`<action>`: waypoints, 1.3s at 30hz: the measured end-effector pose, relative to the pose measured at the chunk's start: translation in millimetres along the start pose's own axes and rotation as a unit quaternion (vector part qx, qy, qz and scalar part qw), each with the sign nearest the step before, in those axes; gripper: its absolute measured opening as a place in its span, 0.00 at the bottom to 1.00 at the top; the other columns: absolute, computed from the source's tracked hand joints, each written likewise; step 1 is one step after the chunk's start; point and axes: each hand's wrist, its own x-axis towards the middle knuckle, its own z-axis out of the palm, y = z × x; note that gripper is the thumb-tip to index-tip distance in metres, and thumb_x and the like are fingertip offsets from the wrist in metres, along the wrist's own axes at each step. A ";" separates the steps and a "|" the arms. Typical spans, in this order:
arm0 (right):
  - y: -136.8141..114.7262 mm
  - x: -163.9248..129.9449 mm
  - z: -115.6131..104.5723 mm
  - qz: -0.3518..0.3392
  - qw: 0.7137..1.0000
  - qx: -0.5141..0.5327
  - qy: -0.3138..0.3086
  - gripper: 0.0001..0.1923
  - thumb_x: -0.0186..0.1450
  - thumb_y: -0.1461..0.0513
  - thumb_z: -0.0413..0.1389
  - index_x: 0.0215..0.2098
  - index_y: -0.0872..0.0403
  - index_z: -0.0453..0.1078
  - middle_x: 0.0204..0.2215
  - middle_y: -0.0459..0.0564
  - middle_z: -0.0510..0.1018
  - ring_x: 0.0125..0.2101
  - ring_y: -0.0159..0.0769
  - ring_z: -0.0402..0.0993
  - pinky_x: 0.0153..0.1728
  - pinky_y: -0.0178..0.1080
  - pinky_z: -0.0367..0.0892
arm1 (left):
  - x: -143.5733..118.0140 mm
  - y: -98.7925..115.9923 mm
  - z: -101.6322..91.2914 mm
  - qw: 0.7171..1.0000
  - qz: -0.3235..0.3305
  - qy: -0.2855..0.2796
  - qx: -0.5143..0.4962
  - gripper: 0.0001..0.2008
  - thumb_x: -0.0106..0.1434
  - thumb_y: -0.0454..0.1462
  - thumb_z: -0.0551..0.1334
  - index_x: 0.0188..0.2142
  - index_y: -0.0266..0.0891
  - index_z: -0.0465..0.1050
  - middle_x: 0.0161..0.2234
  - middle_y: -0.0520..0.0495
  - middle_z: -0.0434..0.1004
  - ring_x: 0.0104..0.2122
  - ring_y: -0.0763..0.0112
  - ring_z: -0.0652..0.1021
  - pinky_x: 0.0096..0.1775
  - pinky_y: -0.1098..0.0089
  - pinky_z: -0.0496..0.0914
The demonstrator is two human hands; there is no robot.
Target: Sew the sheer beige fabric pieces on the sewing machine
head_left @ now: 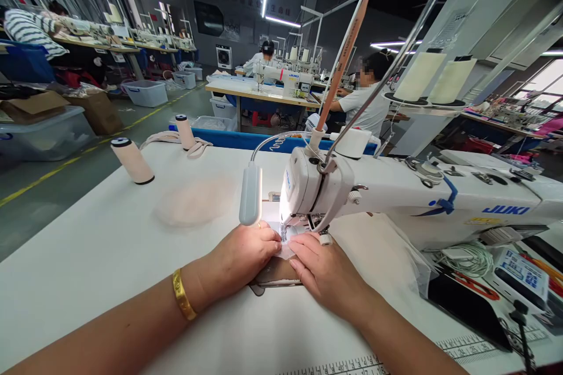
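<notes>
A small piece of sheer white fabric (285, 251) lies under the needle of a white JUKI sewing machine (308, 187). My left hand (250, 255) is closed at the fabric's left side, its fingertips pinching the edge close to the presser foot. From the right, my right hand (328, 272) holds the same fabric, index finger and thumb bent toward the needle. My fingers hide most of the piece. A lit lamp (250, 194) hangs just above my left hand. To the left lies a pile of sheer pale fabric (191, 202), and more sheer fabric (378, 252) is spread right of my right hand.
Two pale thread cones (133, 162) (185, 133) stand at the table's back left beside a coiled fabric strip (200, 147). At right lie a black phone-like slab (468, 307), a coiled cable (466, 259) and orange-handled scissors (479, 286). Co-workers sit at machines beyond.
</notes>
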 end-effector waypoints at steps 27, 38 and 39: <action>-10.3 -1.7 -11.7 -0.047 0.998 0.045 -0.009 0.08 0.74 0.65 0.47 0.41 0.51 0.68 0.32 0.49 0.75 0.34 0.42 0.68 0.35 0.43 0.64 | 3.4 26.4 -31.4 0.987 -0.111 -0.093 -0.064 0.11 0.65 0.33 0.58 0.25 0.39 0.64 0.31 0.49 0.71 0.30 0.68 0.70 0.35 0.65 0.64; -1.1 -8.1 -14.4 -0.037 0.999 -0.009 0.017 0.09 0.64 0.71 0.53 0.36 0.52 0.69 0.31 0.46 0.78 0.34 0.40 0.66 0.42 0.43 0.56 | 0.5 20.9 -15.0 0.995 -0.035 -0.037 -0.082 0.14 0.71 0.30 0.56 0.30 0.38 0.76 0.36 0.46 0.78 0.34 0.65 0.73 0.36 0.65 0.66; -1.9 -8.0 -15.2 -0.040 0.999 -0.016 0.011 0.08 0.65 0.70 0.55 0.38 0.52 0.70 0.32 0.46 0.78 0.34 0.40 0.66 0.42 0.43 0.55 | 0.4 22.6 -14.7 0.995 -0.030 -0.036 -0.083 0.14 0.72 0.30 0.56 0.31 0.38 0.77 0.36 0.47 0.79 0.34 0.65 0.73 0.36 0.65 0.66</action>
